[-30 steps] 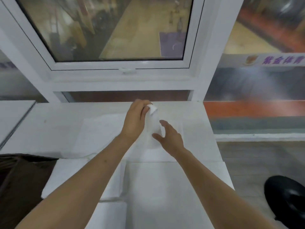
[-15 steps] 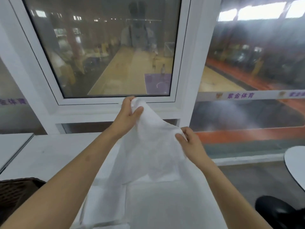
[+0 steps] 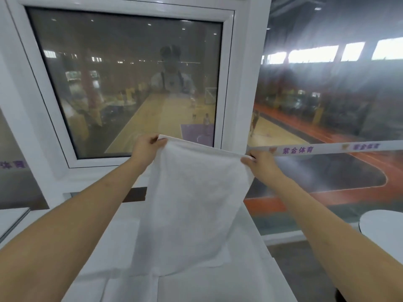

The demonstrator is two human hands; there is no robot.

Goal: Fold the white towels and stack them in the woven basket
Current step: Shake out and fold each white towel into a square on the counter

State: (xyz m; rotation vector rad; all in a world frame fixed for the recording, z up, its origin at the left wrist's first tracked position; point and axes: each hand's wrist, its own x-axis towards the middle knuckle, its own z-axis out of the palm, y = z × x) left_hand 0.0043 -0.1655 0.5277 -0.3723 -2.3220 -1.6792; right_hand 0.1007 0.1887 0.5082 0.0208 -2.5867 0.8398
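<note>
Towel: a white towel (image 3: 192, 203) hangs in the centre of the frame, its top edge stretched level, its lower end resting on the desk (image 3: 122, 240).
Handling: by its drape, light, soft and limp; best held by the corners.
Left grip: the left hand (image 3: 146, 147) pinches the upper left corner.
Right grip: the right hand (image 3: 259, 161) pinches the upper right corner.
Other towels: more white cloth lies flat at lower centre (count unclear).
Hidden: the woven basket is out of frame; fingertips tucked behind the cloth.
</note>
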